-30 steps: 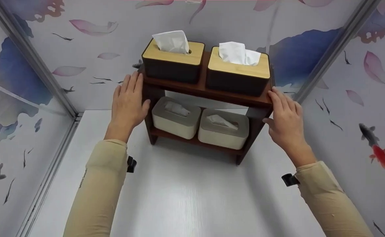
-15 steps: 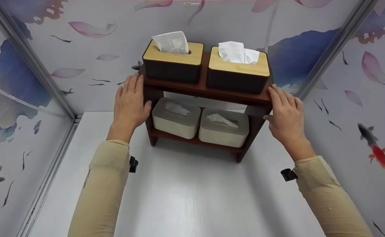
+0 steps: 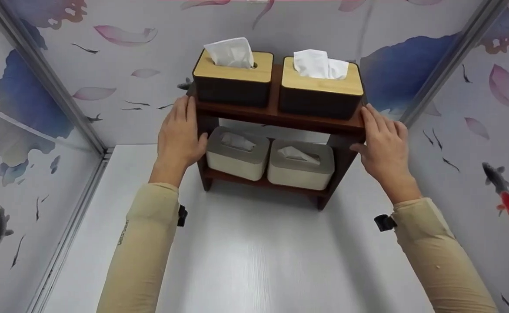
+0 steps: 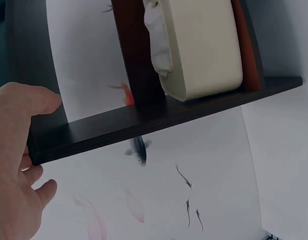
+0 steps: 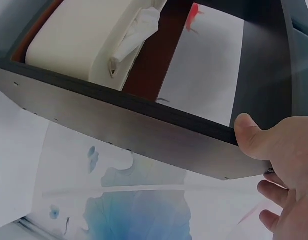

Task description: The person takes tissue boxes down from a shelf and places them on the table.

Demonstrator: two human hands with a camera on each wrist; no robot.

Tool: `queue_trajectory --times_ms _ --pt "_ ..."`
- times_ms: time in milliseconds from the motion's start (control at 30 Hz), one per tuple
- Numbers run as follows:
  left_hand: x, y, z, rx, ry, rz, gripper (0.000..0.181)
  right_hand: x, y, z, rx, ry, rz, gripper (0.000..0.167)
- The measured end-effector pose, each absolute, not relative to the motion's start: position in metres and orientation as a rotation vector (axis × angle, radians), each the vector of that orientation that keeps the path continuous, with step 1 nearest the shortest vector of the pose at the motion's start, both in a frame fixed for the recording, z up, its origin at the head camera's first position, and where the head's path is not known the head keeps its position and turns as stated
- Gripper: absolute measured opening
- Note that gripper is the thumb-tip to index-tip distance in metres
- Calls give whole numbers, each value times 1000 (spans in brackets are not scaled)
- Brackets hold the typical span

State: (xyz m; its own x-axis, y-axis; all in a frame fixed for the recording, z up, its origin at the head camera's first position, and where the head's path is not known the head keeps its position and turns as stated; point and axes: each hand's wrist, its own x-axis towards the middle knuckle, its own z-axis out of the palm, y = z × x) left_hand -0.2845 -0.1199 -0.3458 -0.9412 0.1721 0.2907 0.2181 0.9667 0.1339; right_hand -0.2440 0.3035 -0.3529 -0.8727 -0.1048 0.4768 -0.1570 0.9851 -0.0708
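A dark reddish-brown two-tier shelf (image 3: 276, 118) stands near the back wall. My left hand (image 3: 178, 134) holds its left side panel near the top, the thumb reaching over the front edge in the left wrist view. At the opposite end, my right hand (image 3: 384, 143) grips the right side, its thumb (image 5: 248, 136) against the front edge and the other fingers outside. Two black tissue boxes with wooden lids, one left (image 3: 232, 89) and one right (image 3: 321, 102), sit on top. Below are two cream tissue boxes with grey lids, left (image 3: 237, 163) and right (image 3: 300, 174).
A white table (image 3: 245, 256) carries the shelf. Panels printed with fish and petals enclose it: a left wall (image 3: 28, 174), a back wall (image 3: 150, 26) and a right wall (image 3: 454, 195), with metal strips at the corners.
The shelf's right end has shifted slightly backward, with my right hand staying on it. My left hand stays at the left side. All tissue boxes keep their places on the shelf.
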Motion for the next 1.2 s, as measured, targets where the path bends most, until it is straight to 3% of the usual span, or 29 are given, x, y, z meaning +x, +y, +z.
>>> queue_trajectory --times_ms 900,1200 --pt "-268 -99 -359 -282 -2695 82 75 -299 331 -352 215 -2642 141 88" --pt "-269 -96 -360 -288 -2717 51 76 -303 334 -351 228 -2671 167 84"
